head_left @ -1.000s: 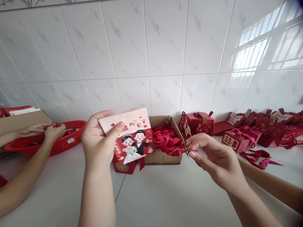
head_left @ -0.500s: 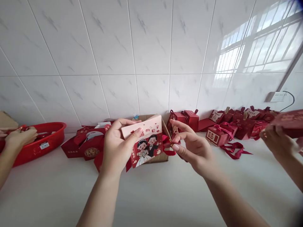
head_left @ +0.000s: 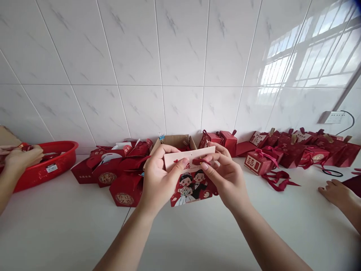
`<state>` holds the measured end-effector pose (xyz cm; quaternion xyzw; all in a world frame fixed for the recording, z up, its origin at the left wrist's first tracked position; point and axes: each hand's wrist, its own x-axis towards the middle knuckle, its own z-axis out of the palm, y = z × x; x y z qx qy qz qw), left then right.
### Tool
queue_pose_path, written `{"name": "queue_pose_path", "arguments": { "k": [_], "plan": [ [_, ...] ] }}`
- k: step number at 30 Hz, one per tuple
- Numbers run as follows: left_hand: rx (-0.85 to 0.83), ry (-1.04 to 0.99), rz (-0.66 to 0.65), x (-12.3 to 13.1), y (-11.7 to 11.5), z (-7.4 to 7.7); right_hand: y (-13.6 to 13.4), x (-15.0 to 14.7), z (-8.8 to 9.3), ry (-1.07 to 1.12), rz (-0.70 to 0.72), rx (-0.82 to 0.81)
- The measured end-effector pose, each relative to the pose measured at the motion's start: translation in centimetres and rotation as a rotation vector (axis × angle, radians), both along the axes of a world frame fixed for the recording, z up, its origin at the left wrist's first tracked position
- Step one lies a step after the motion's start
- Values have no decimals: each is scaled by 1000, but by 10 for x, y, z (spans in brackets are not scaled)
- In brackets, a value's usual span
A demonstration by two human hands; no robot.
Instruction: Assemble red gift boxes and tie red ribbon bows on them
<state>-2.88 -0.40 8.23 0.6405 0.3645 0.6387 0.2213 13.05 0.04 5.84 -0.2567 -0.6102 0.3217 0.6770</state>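
Observation:
A flat pink and red card box [head_left: 193, 190], printed with a cartoon couple, is held upright over the white table. My left hand [head_left: 162, 178] is closed on its left side, with the thumb across the front. At the upper right of the box, my right hand [head_left: 225, 175] pinches a dark red ribbon [head_left: 201, 162] against the pink flap. Some of its fingers are hidden behind the box. An open cardboard carton [head_left: 176, 142] stands just behind my hands.
Red gift boxes [head_left: 107, 175] stand at left beside a red basin [head_left: 53, 167], where another person's hands work. More red boxes [head_left: 293, 150] and a loose ribbon [head_left: 280, 180] lie at right. Another person's hand [head_left: 338, 194] rests at the right edge.
The box has turned more level and moved right. My right hand has brought the ribbon onto its pink flap. The person's hand at right has lowered to the table.

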Motion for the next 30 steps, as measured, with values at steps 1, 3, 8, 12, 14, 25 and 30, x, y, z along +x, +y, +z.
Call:
{"name": "queue_pose_path", "arguments": {
  "k": [1,3,8,12,14,25,30],
  "plan": [
    [5,18,-6,1,-1,0,-1,1,1,-62,-47,51],
    [12,50,-51,2,-2,-1,-3,4,3,-173,-124,145],
    [83,111,-255,2,-7,-4,-12,9,8,-294,-271,304],
    [223,145,-297,2,-11,-5,-17,12,10,-341,-379,413],
    [284,152,-304,1,-12,-5,-19,12,10,-323,-407,452],
    [503,249,-250,0,-7,-4,-29,12,13,-299,-327,361],
    [532,262,-214,1,-5,-7,-30,10,15,-314,-350,342]
  ]
}}
